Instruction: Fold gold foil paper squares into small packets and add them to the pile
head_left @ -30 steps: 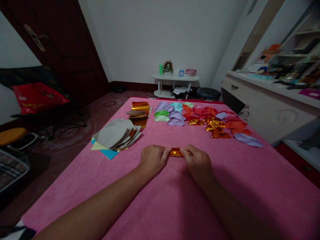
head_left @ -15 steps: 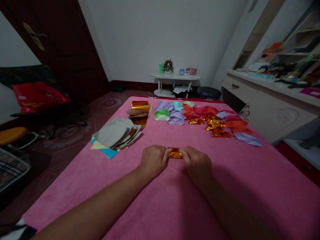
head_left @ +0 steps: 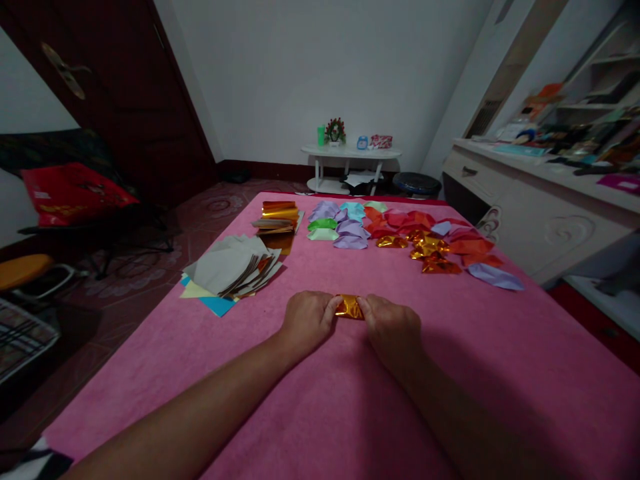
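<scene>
A small folded piece of shiny gold foil paper (head_left: 349, 307) is held between my two hands, low over the pink cloth (head_left: 280, 407). My left hand (head_left: 309, 317) is closed on its left end, thumb along the near side. On the opposite end, my right hand (head_left: 394, 327) grips it the same way. The fingers behind the paper are mostly hidden. Beyond my right hand lie folded gold foil pieces (head_left: 430, 245). To the left of my left hand is a fanned stack of grey-backed paper sheets (head_left: 227, 265), with blue and yellow sheets under it.
Gold foil sheets (head_left: 279, 212) lie at the table's far left. Folded purple paper pieces (head_left: 351, 235), green pieces (head_left: 323, 225) and red pieces (head_left: 473, 247) spread across the far side. A white dresser (head_left: 525, 213) stands at the right, a chair with a red bag (head_left: 75, 193) at the left.
The gold foil paper has tilted slightly between my hands, showing more of its shiny face. My right hand has shifted a little to the left. Both hands keep their hold.
</scene>
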Available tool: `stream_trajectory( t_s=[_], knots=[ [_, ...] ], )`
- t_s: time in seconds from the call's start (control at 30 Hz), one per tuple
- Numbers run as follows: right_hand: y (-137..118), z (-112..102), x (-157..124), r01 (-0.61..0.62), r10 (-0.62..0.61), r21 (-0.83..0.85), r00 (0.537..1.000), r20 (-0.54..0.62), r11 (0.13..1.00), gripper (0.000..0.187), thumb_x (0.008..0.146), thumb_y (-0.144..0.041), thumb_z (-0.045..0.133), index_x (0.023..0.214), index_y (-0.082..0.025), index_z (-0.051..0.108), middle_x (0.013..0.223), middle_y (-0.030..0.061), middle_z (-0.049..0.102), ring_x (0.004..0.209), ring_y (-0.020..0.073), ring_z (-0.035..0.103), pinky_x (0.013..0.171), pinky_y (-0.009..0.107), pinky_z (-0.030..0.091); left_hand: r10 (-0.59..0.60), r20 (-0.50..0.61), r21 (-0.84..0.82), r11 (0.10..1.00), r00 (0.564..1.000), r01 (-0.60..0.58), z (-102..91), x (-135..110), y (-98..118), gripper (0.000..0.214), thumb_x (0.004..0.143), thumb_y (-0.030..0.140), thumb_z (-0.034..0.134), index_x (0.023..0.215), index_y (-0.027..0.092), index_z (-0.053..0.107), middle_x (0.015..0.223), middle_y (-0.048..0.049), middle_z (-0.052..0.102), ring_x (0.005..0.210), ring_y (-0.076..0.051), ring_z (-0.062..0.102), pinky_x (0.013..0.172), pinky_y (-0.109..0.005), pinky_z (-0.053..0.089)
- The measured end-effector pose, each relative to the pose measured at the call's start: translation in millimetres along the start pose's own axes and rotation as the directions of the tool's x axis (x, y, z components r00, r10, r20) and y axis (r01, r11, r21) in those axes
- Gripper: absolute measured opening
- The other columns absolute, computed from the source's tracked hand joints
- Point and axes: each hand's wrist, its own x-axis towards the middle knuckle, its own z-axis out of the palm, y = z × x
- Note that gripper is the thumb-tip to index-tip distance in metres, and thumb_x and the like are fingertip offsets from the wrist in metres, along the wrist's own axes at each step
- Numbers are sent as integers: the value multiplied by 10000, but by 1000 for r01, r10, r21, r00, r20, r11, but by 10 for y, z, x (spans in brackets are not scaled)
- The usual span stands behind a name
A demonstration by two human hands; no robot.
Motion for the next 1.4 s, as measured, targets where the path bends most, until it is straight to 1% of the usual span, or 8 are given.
stream_trajectory(
  t_s=[0.13, 0.37, 0.63, 0.77, 0.83, 0.97, 1.13, 1.4],
  knots=[
    [-13, 7, 7, -43, 43, 6, 999, 2, 999, 338, 958, -209, 369, 756, -160, 635, 647, 47, 645, 523, 141, 515, 516, 295, 186, -18, -6, -85, 996, 1000, 17, 4, 2, -6, 501, 963, 378, 312, 700, 155, 676, 656, -52, 674, 584, -143, 555, 567, -256, 276],
    [49, 47, -5, 48, -46, 56, 998, -38, 997, 342, 954, -174, 337, 819, -165, 652, 685, 47, 650, 575, 150, 536, 532, 305, 203, -68, -24, -232, 971, 997, 61, 1, 12, -2, 535, 956, 419, 309, 608, 144, 609, 564, -24, 586, 516, -110, 464, 538, -244, 246],
    [78, 45, 50, -160, 172, 380, 985, 3, 911, 328, 925, -218, 379, 667, -179, 579, 682, 24, 627, 622, 131, 568, 597, 247, 323, -113, -109, -326, 943, 988, 71, 15, 30, -57, 519, 957, 445, 289, 615, 150, 545, 570, -3, 524, 541, -112, 446, 543, -234, 273],
    [171, 105, 101, -163, 210, 519, 977, -32, 839, 202, 868, -226, 450, 825, -189, 644, 789, 32, 675, 680, 145, 603, 619, 237, 377, -118, -143, -358, 932, 983, 59, -25, 43, -34, 404, 949, 406, 330, 773, 168, 605, 700, -12, 610, 649, -138, 530, 595, -229, 340],
    [265, 160, 152, -194, 268, 549, 962, -56, 813, 159, 838, -244, 487, 861, -187, 634, 714, 15, 668, 616, 146, 594, 579, 237, 377, -127, -126, -368, 927, 984, 72, -44, 49, -24, 366, 942, 391, 344, 845, 180, 628, 771, -21, 648, 707, -154, 570, 631, -233, 375],
    [509, 235, 313, -298, 369, 412, 924, -102, 861, 104, 807, -250, 514, 803, -202, 606, 650, -6, 629, 547, 144, 536, 535, 248, 316, -112, -79, -371, 926, 991, 75, -65, 51, -16, 322, 921, 359, 389, 888, 195, 664, 843, -32, 687, 775, -170, 608, 689, -240, 412],
    [785, 255, 545, -271, 293, 111, 907, -304, 956, 78, 801, -220, 532, 792, -195, 606, 842, 63, 634, 875, 229, 517, 727, 324, 333, -113, -71, -376, 923, 991, 78, -57, 52, -15, 277, 898, 343, 442, 886, 207, 683, 841, -21, 701, 754, -162, 616, 678, -236, 415],
    [1101, 411, 720, -378, 339, -6, 838, -428, 926, 120, 777, -194, 570, 861, -157, 649, 1025, 135, 615, 1015, 307, 414, 846, 454, 266, -105, -68, -375, 924, 992, 72, -43, 57, -22, 241, 883, 314, 472, 883, 216, 691, 838, -11, 705, 752, -159, 618, 662, -240, 408]
  ],
)
